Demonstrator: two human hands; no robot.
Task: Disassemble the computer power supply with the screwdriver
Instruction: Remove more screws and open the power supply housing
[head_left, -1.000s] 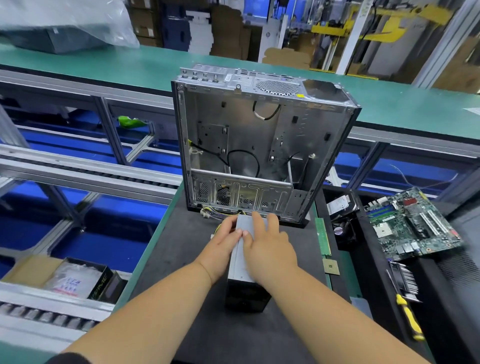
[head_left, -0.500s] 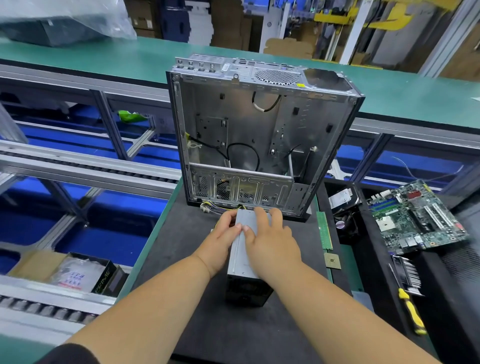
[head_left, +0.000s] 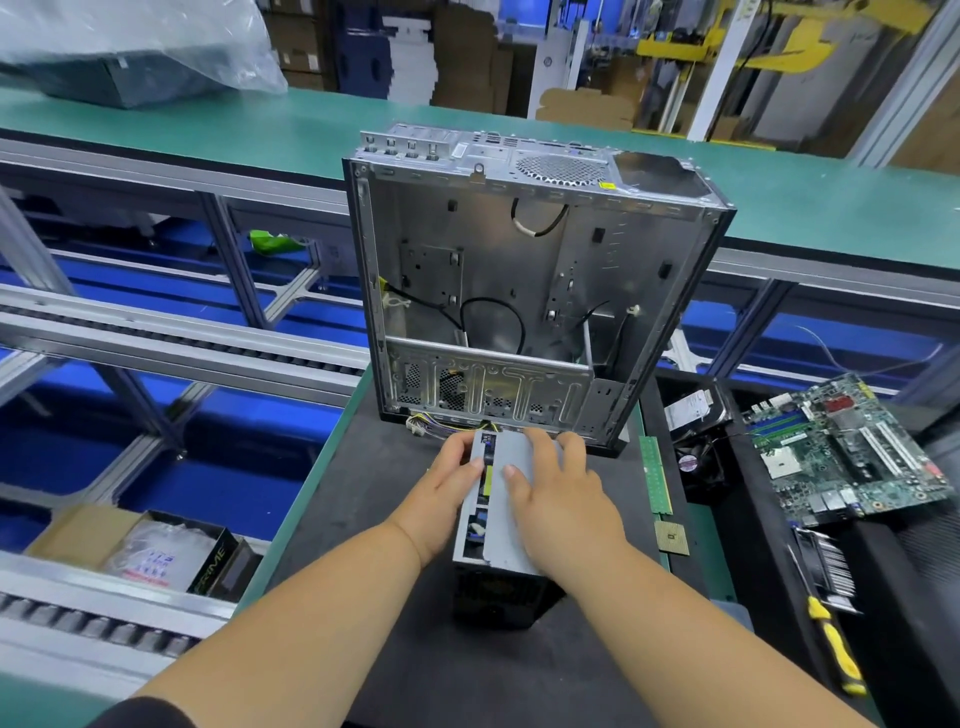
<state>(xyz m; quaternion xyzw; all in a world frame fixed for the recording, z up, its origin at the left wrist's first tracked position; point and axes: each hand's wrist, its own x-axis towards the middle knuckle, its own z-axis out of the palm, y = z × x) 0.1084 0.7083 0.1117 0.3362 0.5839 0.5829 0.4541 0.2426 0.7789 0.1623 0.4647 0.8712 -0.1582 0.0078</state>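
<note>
The power supply (head_left: 498, 590), a dark box with a grey metal cover (head_left: 506, 527), lies on the black mat (head_left: 384, 525) in front of the gutted computer case (head_left: 519, 270). My left hand (head_left: 447, 488) grips the box's left side near its far end. My right hand (head_left: 561, 499) lies flat on the cover, fingers spread toward its far edge. A gap along the cover's left edge shows yellow and blue parts inside. Its wire bundle (head_left: 431, 423) lies by the case foot. The yellow-handled screwdriver (head_left: 836, 649) lies far right, untouched.
A RAM stick (head_left: 655, 475) and a CPU chip (head_left: 671, 538) lie right of the mat. Further right are a small fan (head_left: 698, 462), a motherboard (head_left: 852, 447) and a finned card (head_left: 828, 566). An open carton (head_left: 156, 556) sits lower left beside conveyor rails.
The grey cover has shifted to the right under my right hand, opening a gap along its left edge that shows the inside. My left hand stays on the box's left side.
</note>
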